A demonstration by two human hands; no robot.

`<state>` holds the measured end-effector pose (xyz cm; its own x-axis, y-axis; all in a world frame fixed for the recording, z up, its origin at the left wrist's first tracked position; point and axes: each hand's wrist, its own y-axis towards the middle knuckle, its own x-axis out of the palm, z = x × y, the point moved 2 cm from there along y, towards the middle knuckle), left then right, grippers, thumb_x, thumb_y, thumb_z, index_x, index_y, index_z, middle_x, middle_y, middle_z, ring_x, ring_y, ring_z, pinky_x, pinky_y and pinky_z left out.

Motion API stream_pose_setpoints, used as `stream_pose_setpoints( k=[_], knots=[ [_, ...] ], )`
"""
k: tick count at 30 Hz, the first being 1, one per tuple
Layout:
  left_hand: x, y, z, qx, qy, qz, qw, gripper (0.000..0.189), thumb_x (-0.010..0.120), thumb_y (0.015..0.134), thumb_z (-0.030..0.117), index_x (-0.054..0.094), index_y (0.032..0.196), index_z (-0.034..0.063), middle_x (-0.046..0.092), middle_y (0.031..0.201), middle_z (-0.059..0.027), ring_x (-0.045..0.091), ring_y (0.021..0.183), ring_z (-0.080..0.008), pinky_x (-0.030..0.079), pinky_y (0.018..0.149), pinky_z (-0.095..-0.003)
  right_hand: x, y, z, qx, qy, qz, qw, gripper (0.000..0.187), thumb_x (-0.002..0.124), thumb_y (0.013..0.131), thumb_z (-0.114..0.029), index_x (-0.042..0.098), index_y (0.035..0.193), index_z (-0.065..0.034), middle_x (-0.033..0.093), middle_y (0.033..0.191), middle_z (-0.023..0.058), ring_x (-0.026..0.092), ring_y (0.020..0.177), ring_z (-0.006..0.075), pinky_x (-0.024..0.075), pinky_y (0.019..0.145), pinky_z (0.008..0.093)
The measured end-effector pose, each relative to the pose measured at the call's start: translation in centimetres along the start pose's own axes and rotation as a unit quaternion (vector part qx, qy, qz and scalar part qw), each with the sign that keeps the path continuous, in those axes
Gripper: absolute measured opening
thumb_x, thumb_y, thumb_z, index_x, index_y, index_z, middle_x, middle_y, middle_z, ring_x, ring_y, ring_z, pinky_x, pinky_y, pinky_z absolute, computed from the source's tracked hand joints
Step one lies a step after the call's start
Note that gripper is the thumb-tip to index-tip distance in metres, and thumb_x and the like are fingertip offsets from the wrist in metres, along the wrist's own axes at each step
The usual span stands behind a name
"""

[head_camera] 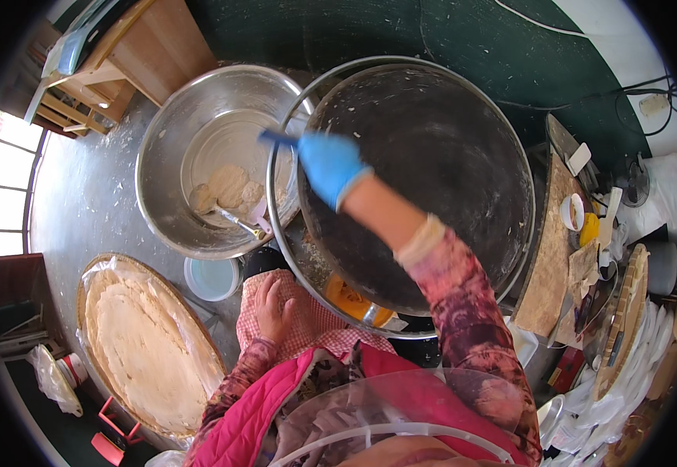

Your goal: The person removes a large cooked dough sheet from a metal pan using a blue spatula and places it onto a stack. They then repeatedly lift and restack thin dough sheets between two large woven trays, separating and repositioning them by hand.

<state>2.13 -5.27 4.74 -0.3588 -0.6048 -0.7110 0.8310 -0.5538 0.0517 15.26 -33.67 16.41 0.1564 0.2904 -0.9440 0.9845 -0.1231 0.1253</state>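
Observation:
My right hand (332, 166), in a blue rubber glove, is shut on a dark blue tool (279, 138), blurred and perhaps a scraper. It is over the left side of a large round black griddle (432, 175), and the tool's tip crosses the metal ring (274, 210) around the griddle. To the left, a wide stainless steel basin (163, 175) holds lumps of pale dough (228, 184), a metal-handled ladle (239, 223) and a pink scraper (261, 216). My bare left hand (275, 306) rests on a red checked apron (251, 315) over my leg, with nothing in it.
A round tray of thin pale flatbreads (145, 356) lies at left, beside a lidded plastic tub (212, 278). Something orange (350, 298) shows under the griddle's near edge. At right, a wooden board (537, 280) stands near a white bowl (572, 212) and plastic bags (636, 356).

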Motion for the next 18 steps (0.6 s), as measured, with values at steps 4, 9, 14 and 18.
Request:
stream_pose_setpoints(
  k=[4, 9, 14, 18],
  knots=[
    [-0.2, 0.1, 0.1, -0.009, -0.001, -0.008, 1.000, 0.047, 0.062, 0.073, 0.012, 0.047, 0.117, 0.0016, 0.042, 0.126, -0.0190, 0.039, 0.117, -0.0348, 0.030, 0.099, -0.0416, -5.7, 4.4, 15.1, 0.220, -0.070, 0.030, 0.973, 0.021, 0.048, 0.077, -0.014, 0.061, 0.091, -0.0047, 0.062, 0.089, 0.0207, 0.059, 0.085, 0.0365, 0.0476, 0.074, 0.0442],
    [-0.1, 0.2, 0.0, -0.007, 0.004, -0.005, 1.000, 0.049, 0.062, 0.073, 0.010, 0.045, 0.118, 0.0010, 0.041, 0.127, -0.0191, 0.037, 0.119, -0.0349, 0.029, 0.100, -0.0417, -13.6, -8.2, 30.6, 0.457, -0.123, 0.023, 0.881, 0.040, 0.039, 0.085, -0.034, 0.052, 0.115, -0.0111, 0.054, 0.105, 0.0264, 0.053, 0.100, 0.0393, 0.0412, 0.085, 0.0441],
    [0.3, 0.1, -0.1, 0.015, -0.008, -0.003, 1.000, 0.045, 0.060, 0.075, 0.011, 0.045, 0.117, 0.0004, 0.041, 0.127, -0.0199, 0.038, 0.118, -0.0360, 0.029, 0.099, -0.0423, -15.8, -23.3, 31.7, 0.589, -0.205, 0.081, 0.778, 0.030, 0.050, 0.079, -0.024, 0.061, 0.096, -0.0019, 0.057, 0.095, 0.0277, 0.056, 0.092, 0.0402, 0.0442, 0.079, 0.0440],
    [0.6, 0.0, 0.0, 0.040, 0.020, -0.007, 0.999, 0.044, 0.058, 0.077, 0.014, 0.045, 0.117, -0.0002, 0.041, 0.126, -0.0211, 0.038, 0.117, -0.0367, 0.028, 0.099, -0.0428, -11.2, -26.0, 18.3, 0.322, -0.137, 0.165, 0.922, 0.012, 0.051, 0.077, -0.013, 0.054, 0.086, -0.0055, 0.059, 0.076, 0.0198, 0.058, 0.068, 0.0378, 0.0473, 0.062, 0.0456]
  ],
)
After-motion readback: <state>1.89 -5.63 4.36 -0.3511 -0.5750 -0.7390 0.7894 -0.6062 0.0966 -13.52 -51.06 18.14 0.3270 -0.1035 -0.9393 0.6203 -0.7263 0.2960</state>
